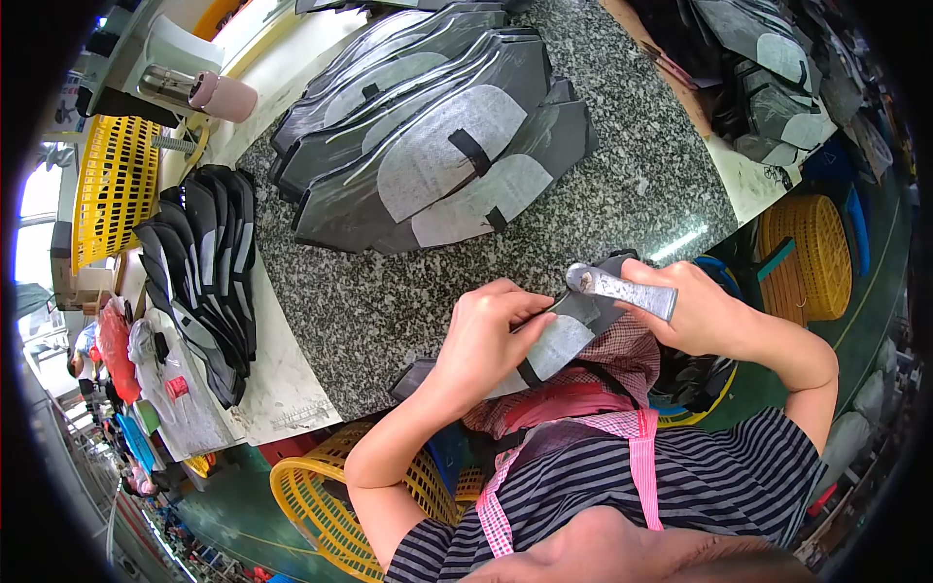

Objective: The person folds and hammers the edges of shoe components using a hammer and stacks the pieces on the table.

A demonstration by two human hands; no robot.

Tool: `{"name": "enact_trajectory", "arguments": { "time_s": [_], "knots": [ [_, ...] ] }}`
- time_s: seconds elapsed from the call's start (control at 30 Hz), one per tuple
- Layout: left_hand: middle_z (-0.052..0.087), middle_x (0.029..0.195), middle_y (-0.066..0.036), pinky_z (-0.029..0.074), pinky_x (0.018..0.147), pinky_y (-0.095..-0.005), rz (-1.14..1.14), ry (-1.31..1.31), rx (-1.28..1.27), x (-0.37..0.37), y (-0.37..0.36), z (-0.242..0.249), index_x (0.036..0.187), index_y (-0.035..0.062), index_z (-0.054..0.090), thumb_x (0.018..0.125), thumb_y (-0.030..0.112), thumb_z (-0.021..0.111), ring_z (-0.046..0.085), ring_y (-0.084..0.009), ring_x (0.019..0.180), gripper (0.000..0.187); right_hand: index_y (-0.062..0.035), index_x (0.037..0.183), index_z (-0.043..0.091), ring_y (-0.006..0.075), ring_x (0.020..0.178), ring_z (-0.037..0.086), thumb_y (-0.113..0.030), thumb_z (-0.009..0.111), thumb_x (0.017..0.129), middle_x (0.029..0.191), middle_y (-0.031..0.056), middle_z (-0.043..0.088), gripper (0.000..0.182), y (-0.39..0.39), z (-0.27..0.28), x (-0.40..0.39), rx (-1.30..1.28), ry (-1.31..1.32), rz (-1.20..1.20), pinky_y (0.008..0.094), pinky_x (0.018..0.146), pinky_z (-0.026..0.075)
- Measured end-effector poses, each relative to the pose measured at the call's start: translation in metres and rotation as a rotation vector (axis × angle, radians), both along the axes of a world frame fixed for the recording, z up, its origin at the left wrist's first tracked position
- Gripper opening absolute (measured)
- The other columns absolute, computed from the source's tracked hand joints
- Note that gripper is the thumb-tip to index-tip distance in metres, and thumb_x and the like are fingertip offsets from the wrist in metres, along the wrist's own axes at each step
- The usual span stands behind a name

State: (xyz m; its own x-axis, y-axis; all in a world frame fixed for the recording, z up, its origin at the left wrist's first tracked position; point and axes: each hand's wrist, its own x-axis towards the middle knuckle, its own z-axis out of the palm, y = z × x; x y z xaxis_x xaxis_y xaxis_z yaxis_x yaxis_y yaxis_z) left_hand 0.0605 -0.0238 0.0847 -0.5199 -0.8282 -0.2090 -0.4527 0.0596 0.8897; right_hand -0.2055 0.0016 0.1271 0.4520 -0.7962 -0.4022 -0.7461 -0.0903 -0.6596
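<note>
A dark grey shoe-upper piece with a pale grey patch [561, 347] lies along the near edge of the granite slab [641, 185]. My left hand [489, 330] pinches its upper edge between thumb and fingers. In my right hand [702, 306] is a hammer [622, 290], its metal head over the same piece, close to my left fingertips. My right fingers wrap round its handle, which is mostly hidden. Further back on the slab, a fanned stack of similar pieces [452, 146] lies overlapping, several with pale patches and small black tabs.
Left of the slab lies a row of black curved pieces [209, 272] on a white tabletop [292, 394]. More dark pieces [768, 73] are heaped at the far right. Yellow baskets stand at left [115, 189], below [321, 496] and right [821, 257]. A pink-capped bottle [222, 95] is at upper left.
</note>
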Motion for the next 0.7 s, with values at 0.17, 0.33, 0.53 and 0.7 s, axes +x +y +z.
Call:
{"name": "enact_trajectory", "arguments": {
  "time_s": [0.17,0.33,0.53,0.7],
  "knots": [
    [0.064,0.088,-0.011,0.054,0.068,-0.0375,-0.151,-0.102,-0.506,0.001,0.017,-0.010,0.103,-0.0001,0.076,0.079,-0.004,0.073,0.062,-0.0284,0.081,0.025,-0.0012,0.109,0.049,0.0482,0.073,0.066,-0.004,0.059,0.088,0.076,0.0247,0.066,0.023,0.000,0.001,0.000,-0.146,-0.084,-0.062,0.0545,0.061,0.052],
    [0.059,0.092,-0.011,0.054,0.069,-0.0365,-0.268,-0.210,-0.683,-0.001,0.021,-0.009,0.107,-0.0040,0.072,0.077,0.000,0.069,0.059,-0.0277,0.086,0.031,-0.0030,0.109,0.055,0.0450,0.068,0.067,-0.009,0.061,0.089,0.071,0.0227,0.065,0.022,0.005,-0.004,0.002,-0.060,-0.027,0.048,0.0528,0.060,0.054],
    [0.061,0.092,-0.011,0.054,0.069,-0.0368,-0.213,-0.150,-0.711,-0.032,-0.002,-0.018,0.104,-0.0021,0.072,0.080,0.000,0.069,0.060,-0.0282,0.085,0.024,-0.0015,0.107,0.056,0.0476,0.071,0.065,-0.018,0.059,0.102,0.070,0.0235,0.062,0.017,-0.006,0.016,-0.016,-0.363,-0.233,-0.342,0.0490,0.057,0.048],
    [0.064,0.087,-0.013,0.055,0.069,-0.0366,-0.073,0.041,-0.624,-0.054,-0.028,-0.025,0.098,-0.0015,0.074,0.085,0.002,0.073,0.064,-0.0308,0.080,0.013,-0.0024,0.105,0.051,0.0503,0.072,0.063,-0.021,0.061,0.100,0.071,0.0272,0.063,0.022,0.001,-0.008,-0.019,-0.225,-0.052,-0.226,0.0552,0.060,0.050]
  ]
}}
